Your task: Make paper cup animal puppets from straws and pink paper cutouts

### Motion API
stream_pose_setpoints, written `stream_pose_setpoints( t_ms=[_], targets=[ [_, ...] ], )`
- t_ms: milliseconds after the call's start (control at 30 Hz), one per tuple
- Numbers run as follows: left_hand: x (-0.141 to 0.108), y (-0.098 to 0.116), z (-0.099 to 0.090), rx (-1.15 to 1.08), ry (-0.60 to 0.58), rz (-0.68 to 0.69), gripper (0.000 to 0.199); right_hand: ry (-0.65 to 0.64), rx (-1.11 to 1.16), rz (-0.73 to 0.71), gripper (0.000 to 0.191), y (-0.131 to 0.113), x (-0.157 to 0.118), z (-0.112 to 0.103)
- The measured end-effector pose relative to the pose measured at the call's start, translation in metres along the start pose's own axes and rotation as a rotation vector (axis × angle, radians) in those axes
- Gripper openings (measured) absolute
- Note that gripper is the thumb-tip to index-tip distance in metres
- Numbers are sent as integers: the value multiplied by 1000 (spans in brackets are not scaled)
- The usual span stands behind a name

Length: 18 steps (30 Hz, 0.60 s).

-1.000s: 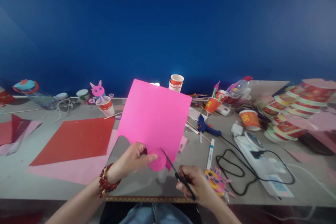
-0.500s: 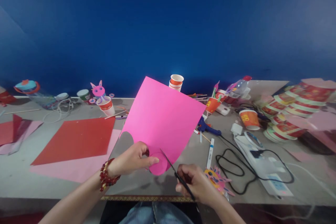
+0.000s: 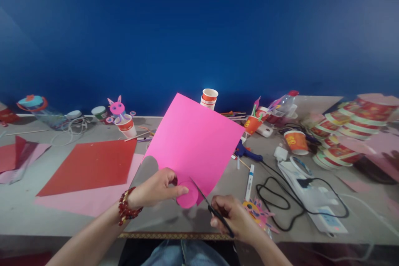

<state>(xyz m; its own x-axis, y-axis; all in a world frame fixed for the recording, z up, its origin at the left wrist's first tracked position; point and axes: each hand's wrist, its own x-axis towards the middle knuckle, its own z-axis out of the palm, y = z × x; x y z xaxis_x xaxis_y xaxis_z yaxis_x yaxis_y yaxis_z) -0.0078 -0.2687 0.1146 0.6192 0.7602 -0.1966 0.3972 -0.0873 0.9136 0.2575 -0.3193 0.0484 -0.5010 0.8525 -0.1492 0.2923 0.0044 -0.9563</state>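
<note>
A bright pink sheet of paper (image 3: pixel 196 141) is raised at a tilt above the table's front part. Its lower edge carries a partly cut round piece (image 3: pixel 188 198). My left hand (image 3: pixel 165 187) pinches the sheet at that round piece, thumb on top. Black-handled scissors (image 3: pixel 220 216) are gripped in my right hand (image 3: pixel 227 214). Their blades lie against the paper along the right side of the round piece. A rounded notch shows in the sheet's lower left edge.
Red paper (image 3: pixel 93 164) over pale pink paper lies left. A blue glue gun (image 3: pixel 249 152), a marker (image 3: pixel 249 183), black cable and a white power strip (image 3: pixel 324 212) lie right. Paper cups (image 3: pixel 208 99) stand behind the sheet; stacked bowls (image 3: pixel 358 120) stand far right.
The pink sheet has shifted slightly, its top corner moving a little right and down. The scissors' handles look closer together. Both hands stay nearly in place.
</note>
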Motion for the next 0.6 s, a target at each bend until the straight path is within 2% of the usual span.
stream_pose_setpoints(
  t_ms=[133,467,600],
  targets=[
    [0,1,0,7,7,-9,37,-4,36,-8,59,3,-1,1],
    [0,-1,-1,73,34,-30,39,28,-85,-69,62,2,-1,-1],
    [0,0,-2,66,-5,-1,38,44,-146,-99,65,1,-1,-3]
  ],
)
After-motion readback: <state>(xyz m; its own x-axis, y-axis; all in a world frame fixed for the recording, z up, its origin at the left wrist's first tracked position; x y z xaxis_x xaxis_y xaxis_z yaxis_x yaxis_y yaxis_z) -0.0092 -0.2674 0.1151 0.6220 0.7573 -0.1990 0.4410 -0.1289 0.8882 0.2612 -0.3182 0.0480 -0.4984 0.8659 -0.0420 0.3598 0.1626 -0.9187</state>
